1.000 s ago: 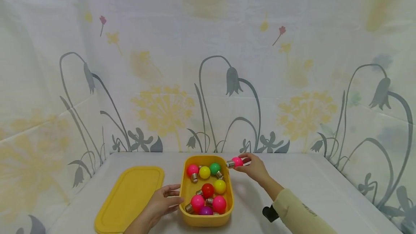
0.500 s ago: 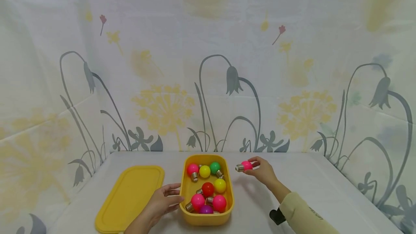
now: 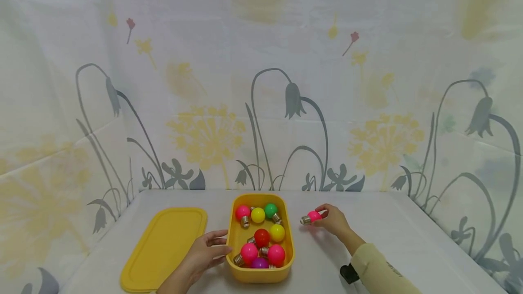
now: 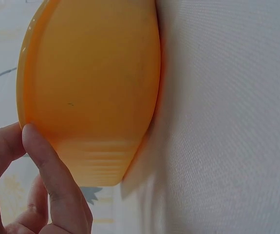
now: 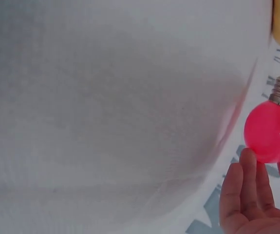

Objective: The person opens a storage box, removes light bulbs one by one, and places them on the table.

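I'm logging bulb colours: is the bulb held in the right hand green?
No. The right hand holds a pink bulb in its fingers, while the green bulb lies in the yellow box.

Soft, rather dim light spreads evenly over the table (image 3: 396, 235), leaving faint, blurry-edged shadows. Small highlights dot the held pink bulb (image 5: 264, 131), which tints the table rosy; the yellow box (image 4: 96, 63) throws an orange glow. Both wrist views look duller and softer.
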Tool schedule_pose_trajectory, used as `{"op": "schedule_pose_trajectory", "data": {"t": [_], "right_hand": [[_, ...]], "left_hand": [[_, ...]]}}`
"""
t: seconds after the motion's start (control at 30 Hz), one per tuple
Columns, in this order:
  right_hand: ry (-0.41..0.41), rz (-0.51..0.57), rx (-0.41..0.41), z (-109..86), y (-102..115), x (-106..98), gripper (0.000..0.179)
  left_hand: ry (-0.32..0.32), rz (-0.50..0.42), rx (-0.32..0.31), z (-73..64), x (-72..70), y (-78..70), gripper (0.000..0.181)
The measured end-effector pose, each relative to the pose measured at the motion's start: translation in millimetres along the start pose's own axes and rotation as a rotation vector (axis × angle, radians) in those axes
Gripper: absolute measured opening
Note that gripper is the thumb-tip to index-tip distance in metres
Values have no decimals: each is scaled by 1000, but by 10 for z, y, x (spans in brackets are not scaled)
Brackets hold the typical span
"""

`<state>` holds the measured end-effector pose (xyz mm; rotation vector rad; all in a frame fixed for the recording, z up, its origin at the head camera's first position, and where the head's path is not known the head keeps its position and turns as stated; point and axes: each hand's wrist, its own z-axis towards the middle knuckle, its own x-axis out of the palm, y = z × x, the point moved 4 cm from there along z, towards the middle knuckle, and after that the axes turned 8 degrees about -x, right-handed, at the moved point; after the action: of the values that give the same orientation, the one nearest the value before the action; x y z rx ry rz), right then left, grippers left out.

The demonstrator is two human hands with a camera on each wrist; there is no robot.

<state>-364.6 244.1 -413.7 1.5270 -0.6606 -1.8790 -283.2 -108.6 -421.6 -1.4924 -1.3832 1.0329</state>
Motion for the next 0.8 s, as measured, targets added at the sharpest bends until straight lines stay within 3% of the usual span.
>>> {"op": "schedule_pose_trajectory", "data": {"t": [0.43, 0.8], "right_hand": [[20, -39, -8, 7, -37, 8, 35], [48, -38, -6, -20, 101, -98, 38]], "left_hand": [[12, -3, -3, 19, -12, 16, 55], [6, -4, -14, 18, 2, 16, 54]]}}
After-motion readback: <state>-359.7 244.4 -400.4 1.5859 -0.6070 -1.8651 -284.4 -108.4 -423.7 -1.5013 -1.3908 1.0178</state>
